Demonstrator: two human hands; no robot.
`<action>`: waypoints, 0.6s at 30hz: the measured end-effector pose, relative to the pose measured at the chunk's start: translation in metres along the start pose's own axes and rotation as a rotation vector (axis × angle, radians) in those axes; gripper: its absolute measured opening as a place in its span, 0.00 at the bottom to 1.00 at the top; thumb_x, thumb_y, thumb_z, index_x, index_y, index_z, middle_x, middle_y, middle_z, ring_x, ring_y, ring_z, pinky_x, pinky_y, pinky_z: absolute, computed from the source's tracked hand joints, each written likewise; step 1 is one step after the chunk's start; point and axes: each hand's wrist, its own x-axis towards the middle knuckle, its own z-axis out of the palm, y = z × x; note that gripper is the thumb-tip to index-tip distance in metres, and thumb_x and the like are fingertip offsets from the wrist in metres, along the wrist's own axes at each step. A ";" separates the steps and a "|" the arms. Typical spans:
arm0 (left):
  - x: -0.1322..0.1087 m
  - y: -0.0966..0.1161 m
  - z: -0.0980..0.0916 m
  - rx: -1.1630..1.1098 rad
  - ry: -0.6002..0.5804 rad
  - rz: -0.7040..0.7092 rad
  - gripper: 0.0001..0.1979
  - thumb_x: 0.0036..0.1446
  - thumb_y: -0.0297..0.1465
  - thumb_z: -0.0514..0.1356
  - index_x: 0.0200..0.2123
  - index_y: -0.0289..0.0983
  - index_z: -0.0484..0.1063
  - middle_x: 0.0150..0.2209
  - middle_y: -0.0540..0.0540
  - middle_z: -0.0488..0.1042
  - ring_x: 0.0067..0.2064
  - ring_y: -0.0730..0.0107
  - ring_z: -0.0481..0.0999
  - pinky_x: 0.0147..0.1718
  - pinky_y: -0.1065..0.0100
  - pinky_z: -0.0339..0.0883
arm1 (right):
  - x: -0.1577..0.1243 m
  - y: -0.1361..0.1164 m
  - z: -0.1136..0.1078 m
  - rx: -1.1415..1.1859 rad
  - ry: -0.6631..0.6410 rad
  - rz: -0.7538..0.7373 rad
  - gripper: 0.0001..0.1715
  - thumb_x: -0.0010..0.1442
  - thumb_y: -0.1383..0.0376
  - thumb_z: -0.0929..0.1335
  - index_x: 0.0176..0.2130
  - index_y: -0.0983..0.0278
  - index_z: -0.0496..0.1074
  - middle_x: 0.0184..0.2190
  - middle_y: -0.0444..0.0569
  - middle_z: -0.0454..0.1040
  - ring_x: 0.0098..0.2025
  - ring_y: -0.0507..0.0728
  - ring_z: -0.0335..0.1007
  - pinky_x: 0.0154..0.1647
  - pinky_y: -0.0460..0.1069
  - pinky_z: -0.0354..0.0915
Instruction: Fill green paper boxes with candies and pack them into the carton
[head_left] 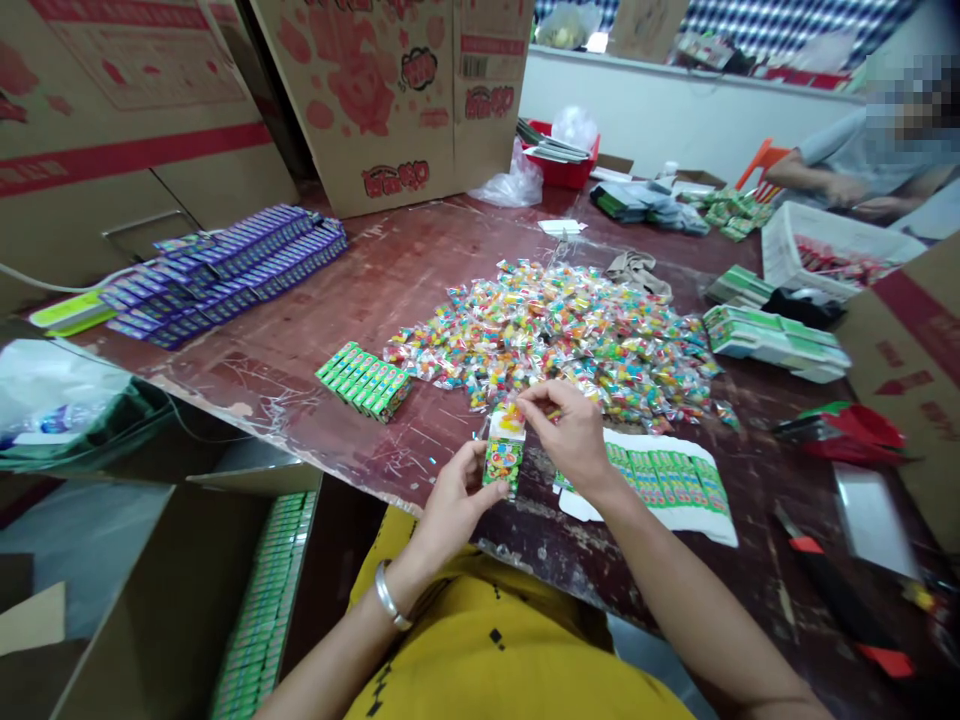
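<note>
Hands meet at the near edge of the worn dark-red wooden tabletop (420, 270). My left hand (454, 500) has its fingers wrapped around a small upright green printed cardboard box (503, 462), its top flap open. My right hand (570, 430) hovers just above that opening, fingers pinched narrowly on a small colourful wrapped candy (512, 417). Just beyond lies a wide heap of colourful wrapped candies (570, 335). A short row of closed green boxes (364, 379) sits to the left of the heap, and a flat sheet of unfolded green box blanks (667, 480) lies under my right wrist. Stacked purple boxes (225, 265) sit far left. Another person's arm (817, 185) works at the far right corner.
</note>
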 end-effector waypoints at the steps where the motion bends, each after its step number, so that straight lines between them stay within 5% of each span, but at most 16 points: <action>1: 0.000 0.001 0.001 0.014 -0.004 0.004 0.19 0.56 0.29 0.63 0.50 0.37 0.66 0.47 0.43 0.75 0.48 0.63 0.74 0.48 0.64 0.66 | 0.000 0.000 0.000 -0.025 0.004 -0.018 0.09 0.63 0.62 0.66 0.32 0.60 0.74 0.31 0.48 0.76 0.37 0.57 0.68 0.43 0.54 0.65; 6: 0.002 0.006 0.004 0.022 0.047 0.070 0.15 0.61 0.31 0.59 0.51 0.37 0.67 0.50 0.42 0.74 0.49 0.64 0.74 0.49 0.64 0.66 | -0.002 -0.006 -0.004 -0.077 -0.130 -0.134 0.10 0.63 0.61 0.67 0.32 0.60 0.76 0.41 0.50 0.75 0.47 0.59 0.68 0.54 0.57 0.62; 10: -0.001 0.014 0.006 -0.013 0.161 0.118 0.25 0.59 0.31 0.61 0.58 0.42 0.59 0.54 0.42 0.70 0.51 0.63 0.73 0.47 0.65 0.70 | -0.014 -0.007 -0.004 0.215 -0.261 0.006 0.11 0.64 0.58 0.66 0.44 0.57 0.75 0.54 0.50 0.69 0.57 0.59 0.66 0.57 0.56 0.64; 13: -0.004 0.019 0.008 0.005 0.192 0.132 0.31 0.59 0.32 0.62 0.63 0.45 0.53 0.54 0.42 0.69 0.50 0.62 0.73 0.43 0.65 0.72 | -0.030 -0.004 0.004 0.526 -0.251 0.235 0.21 0.60 0.57 0.69 0.52 0.58 0.68 0.47 0.51 0.74 0.47 0.57 0.74 0.47 0.51 0.71; 18: -0.008 0.020 0.007 0.090 0.097 0.082 0.20 0.58 0.33 0.62 0.53 0.41 0.63 0.44 0.46 0.72 0.37 0.70 0.74 0.34 0.71 0.69 | -0.051 0.000 0.017 0.529 -0.147 0.320 0.11 0.60 0.57 0.69 0.37 0.62 0.73 0.33 0.48 0.76 0.35 0.54 0.73 0.37 0.48 0.70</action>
